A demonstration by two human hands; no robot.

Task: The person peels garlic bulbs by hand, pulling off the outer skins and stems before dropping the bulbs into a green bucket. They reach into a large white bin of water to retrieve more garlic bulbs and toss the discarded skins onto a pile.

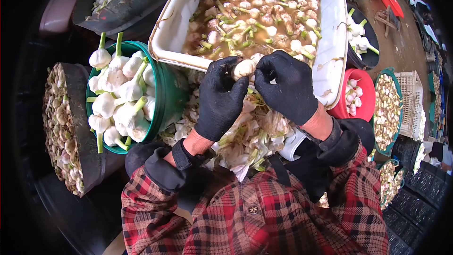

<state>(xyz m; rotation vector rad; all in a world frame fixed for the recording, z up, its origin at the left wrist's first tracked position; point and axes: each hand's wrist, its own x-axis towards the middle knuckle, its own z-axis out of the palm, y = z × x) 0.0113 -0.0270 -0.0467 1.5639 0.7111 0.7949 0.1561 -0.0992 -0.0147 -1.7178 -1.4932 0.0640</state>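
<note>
Both my hands wear black gloves and meet over the near rim of a white tub [172, 33]. My left hand [221, 97] is closed around a garlic bulb [244, 69] with pale, brownish skin, thumb on the near side. Against the bulb's right side, my right hand [289, 85] is closed in a pinch, thumb and forefinger curled together with a small gap showing between them. What exactly its fingertips grip on the bulb is hidden. Inside the tub, many unpeeled garlic bulbs [257, 2] with green stems float in brown water. Loose garlic skins [250, 134] are heaped below my hands.
On the left stands a green bucket [163, 99] full of clean white garlic, beside a dark container of unpeeled bulbs [63, 127]. To the right are a red bowl [368, 106] with a few bulbs, a black bowl [370, 59], a basin of garlic [387, 113] and a beige crate [409, 97].
</note>
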